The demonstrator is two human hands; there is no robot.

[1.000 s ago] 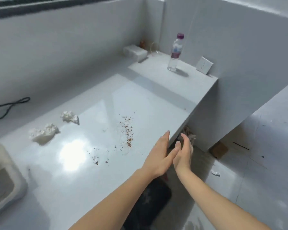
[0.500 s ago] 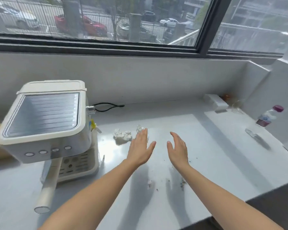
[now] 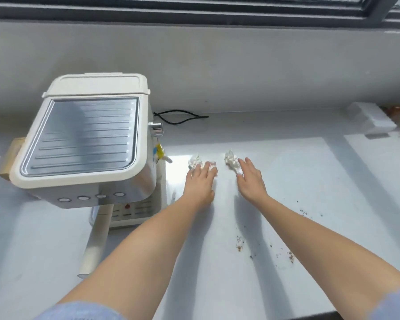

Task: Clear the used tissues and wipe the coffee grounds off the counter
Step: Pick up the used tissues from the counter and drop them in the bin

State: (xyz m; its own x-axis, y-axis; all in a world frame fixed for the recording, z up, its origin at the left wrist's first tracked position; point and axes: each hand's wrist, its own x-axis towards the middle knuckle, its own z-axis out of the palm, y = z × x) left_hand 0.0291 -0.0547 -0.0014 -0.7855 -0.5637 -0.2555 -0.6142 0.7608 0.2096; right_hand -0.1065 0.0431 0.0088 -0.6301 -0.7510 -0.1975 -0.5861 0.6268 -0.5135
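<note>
Two crumpled white tissues lie on the white counter (image 3: 310,172) near its back. My left hand (image 3: 200,180) is flat, fingers spread, with its fingertips on the left tissue (image 3: 195,160). My right hand (image 3: 249,179) is also spread, and its fingertips touch the right tissue (image 3: 231,160). Neither hand has closed around a tissue. Brown coffee grounds (image 3: 240,244) are scattered on the counter near the front, between and to the right of my forearms.
A white coffee machine (image 3: 86,139) stands at the left, its handle (image 3: 97,239) sticking out toward me. A black cable (image 3: 180,116) lies behind it. A white box (image 3: 371,118) sits at the back right. The counter's front edge runs along the bottom right.
My view has tilted down and come closer to the counter. Both hands have reached forward from mid-counter and now touch the two tissues.
</note>
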